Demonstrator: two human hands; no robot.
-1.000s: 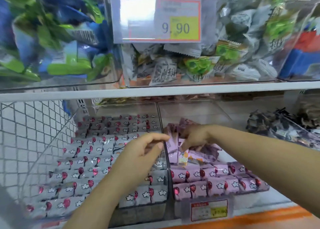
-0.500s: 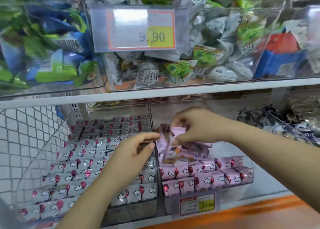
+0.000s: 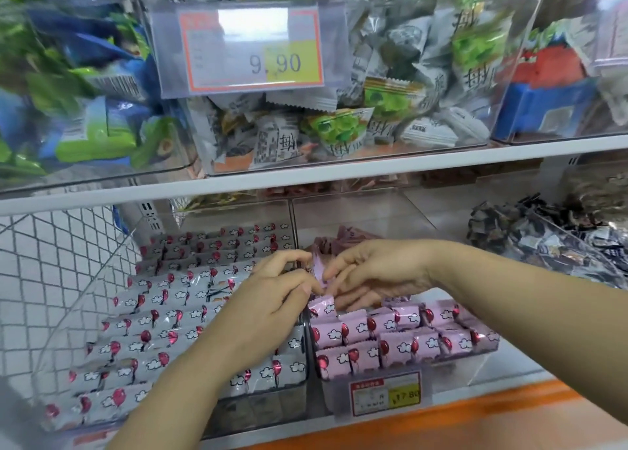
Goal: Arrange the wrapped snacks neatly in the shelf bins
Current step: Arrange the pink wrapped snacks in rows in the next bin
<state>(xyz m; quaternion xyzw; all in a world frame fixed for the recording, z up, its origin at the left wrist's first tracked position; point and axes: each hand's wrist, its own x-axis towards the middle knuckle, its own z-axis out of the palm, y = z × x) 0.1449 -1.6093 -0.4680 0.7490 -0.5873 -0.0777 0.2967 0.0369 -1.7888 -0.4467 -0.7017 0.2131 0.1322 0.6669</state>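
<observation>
Lower centre of the frame: a price tag (image 3: 387, 394) is fixed to the front wall of the pink bin (image 3: 455, 368). Directly behind it, the pink rows (image 3: 394, 341) lie flat, wrappers side by side, long axes running roughly left to right. In the lower left, the white-wrapped snacks (image 3: 163, 313) fill the adjoining bin in similar rows.

Centre of the frame: both hands meet above the divider between the two bins. The left hand (image 3: 277, 291) reaches across the white-wrapped snacks, fingers curled, its grip pinching the left edge of one pink snack (image 3: 318, 269). The right hand (image 3: 372, 273) closes thumb and fingers on the right edge of the pink snack. This snack stands nearly upright, long axis top to bottom, just above the rearmost pink row.

Judgement: the open place lies immediately below and toward the right hand, which is the nearer one. The snack must be turned flat to match the rows.

Behind the hands sits a loose pink pile (image 3: 343, 239). Upper frame: upper shelf bins (image 3: 339, 164) hold mixed packets.
</observation>
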